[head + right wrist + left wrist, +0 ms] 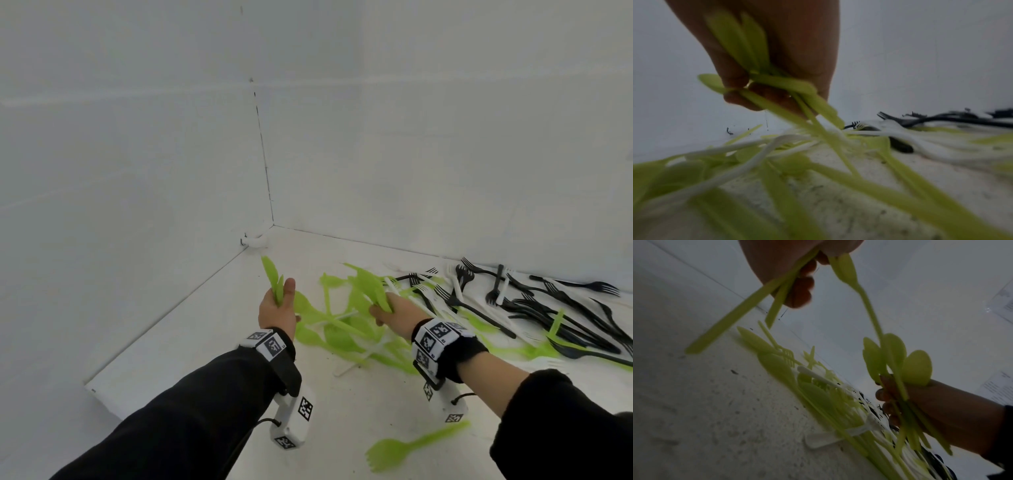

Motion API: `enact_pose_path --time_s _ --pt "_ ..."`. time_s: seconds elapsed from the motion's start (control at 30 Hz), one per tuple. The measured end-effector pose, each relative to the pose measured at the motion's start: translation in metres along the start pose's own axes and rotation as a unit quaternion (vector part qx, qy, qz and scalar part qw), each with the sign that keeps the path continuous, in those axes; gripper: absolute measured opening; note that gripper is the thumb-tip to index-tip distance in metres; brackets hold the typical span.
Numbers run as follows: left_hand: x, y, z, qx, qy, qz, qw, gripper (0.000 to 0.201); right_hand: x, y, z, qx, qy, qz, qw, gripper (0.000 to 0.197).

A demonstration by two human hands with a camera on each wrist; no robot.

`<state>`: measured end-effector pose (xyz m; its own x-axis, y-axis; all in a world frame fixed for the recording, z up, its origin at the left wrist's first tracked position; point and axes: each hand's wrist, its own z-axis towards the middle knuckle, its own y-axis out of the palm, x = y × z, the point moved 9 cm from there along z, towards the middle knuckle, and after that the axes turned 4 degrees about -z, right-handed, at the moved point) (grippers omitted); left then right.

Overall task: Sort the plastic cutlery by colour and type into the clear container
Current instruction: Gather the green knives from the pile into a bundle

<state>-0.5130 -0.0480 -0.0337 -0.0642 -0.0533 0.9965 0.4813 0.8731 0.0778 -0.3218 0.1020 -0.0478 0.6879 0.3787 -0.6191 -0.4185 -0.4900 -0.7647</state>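
Observation:
My left hand (278, 310) grips a few green plastic pieces (272, 278) that stick up toward the corner; in the left wrist view their handles (748, 306) point down out of the fist. My right hand (394, 313) holds a bunch of green spoons (370, 286), whose bowls (896, 356) fan out above its fingers in the left wrist view. Both hands hover over a heap of green cutlery (339, 334) mixed with white pieces on the white table. Black forks (548, 308) lie to the right. No clear container is visible.
White walls meet in a corner (270, 224) behind the heap. A lone green fork (407, 447) lies near me, between my arms. A white knife handle (824, 438) lies under the green pieces. The table's left edge (164, 320) runs along the wall.

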Motion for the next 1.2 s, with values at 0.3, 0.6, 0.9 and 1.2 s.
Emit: enact_pose_path --time_s 0.3,0.6,0.9,1.2 --pt "-0.025 0.023 -0.012 -0.052 -0.058 -0.016 0.997 0.021 -0.013 0.044 -0.001 -0.087 -0.001 -0.201 0.976 0.053" --pt "-0.041 0.034 -0.013 -0.058 -0.113 -0.067 0.990 0.008 -0.002 0.037 0.008 -0.067 0.019 -0.182 0.981 0.033" --pt "-0.044 0.072 -0.036 -0.108 -0.161 -0.052 0.980 0.016 0.028 -0.014 0.010 0.006 0.059 0.049 0.997 0.016" --pt "-0.024 0.125 -0.072 -0.158 -0.116 -0.045 0.980 0.023 0.038 -0.076 -0.022 0.096 -0.036 0.225 0.969 0.003"
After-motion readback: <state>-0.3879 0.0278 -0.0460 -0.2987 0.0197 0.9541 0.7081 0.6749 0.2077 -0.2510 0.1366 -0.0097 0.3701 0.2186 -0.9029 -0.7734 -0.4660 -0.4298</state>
